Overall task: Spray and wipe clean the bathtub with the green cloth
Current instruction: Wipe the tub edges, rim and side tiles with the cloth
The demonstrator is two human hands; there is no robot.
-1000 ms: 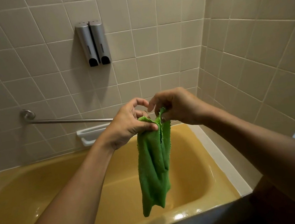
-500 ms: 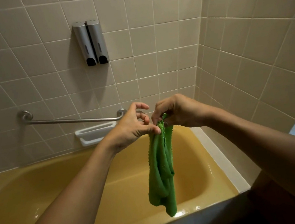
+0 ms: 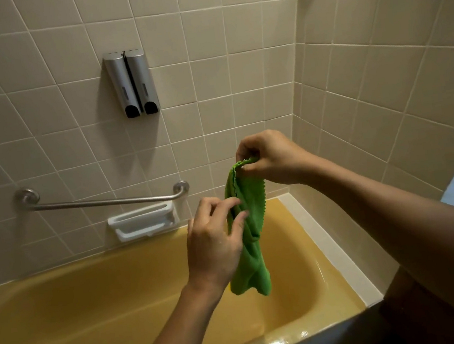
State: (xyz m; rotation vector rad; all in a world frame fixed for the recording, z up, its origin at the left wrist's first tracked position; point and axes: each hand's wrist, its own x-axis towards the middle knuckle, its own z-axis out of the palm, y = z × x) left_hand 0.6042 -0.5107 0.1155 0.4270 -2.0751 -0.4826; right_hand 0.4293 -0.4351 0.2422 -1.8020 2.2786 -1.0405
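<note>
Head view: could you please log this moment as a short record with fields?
setting: tiled bathroom, yellow bathtub
green cloth: hanging bunched above the tub, not touching it
right hand: pinching the cloth's top edge
left hand: lower, fingers on the cloth's middle
wall fittings: twin soap dispenser, grab bar, white soap dish
spray bottle: none in view
wiping: not yet begun

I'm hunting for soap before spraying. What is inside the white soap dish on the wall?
The soap dish under the grab bar shows nothing inside; its front lip hides the tray floor.
</note>
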